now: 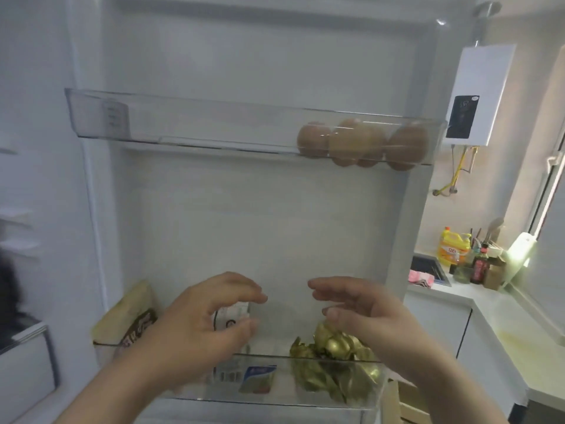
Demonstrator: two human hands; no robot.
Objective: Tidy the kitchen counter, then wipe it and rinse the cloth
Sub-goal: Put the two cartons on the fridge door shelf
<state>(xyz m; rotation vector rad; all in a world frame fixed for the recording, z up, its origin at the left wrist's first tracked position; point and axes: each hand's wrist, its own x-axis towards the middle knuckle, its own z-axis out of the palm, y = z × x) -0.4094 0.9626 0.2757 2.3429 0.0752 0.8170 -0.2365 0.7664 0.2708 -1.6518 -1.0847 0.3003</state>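
I face the inside of an open fridge door. My left hand (195,328) is in front of a white carton (233,315) standing in the lower door shelf (275,393), fingers and thumb curved loosely around its top; I cannot tell if they touch it. My right hand (360,307) hovers open, fingers straight, just above a heap of gold foil packets (333,365) in the same shelf. Far right, a pink cloth (422,278) lies on the white counter (504,316) beside the sink (428,264).
The upper door shelf (183,123) holds several brown eggs (360,142) at its right end. A yellow-brown bag (128,316) leans in the lower shelf's left end. A yellow bottle (452,246) and dark sauce bottles (480,267) stand behind the sink. A water heater (477,93) hangs above.
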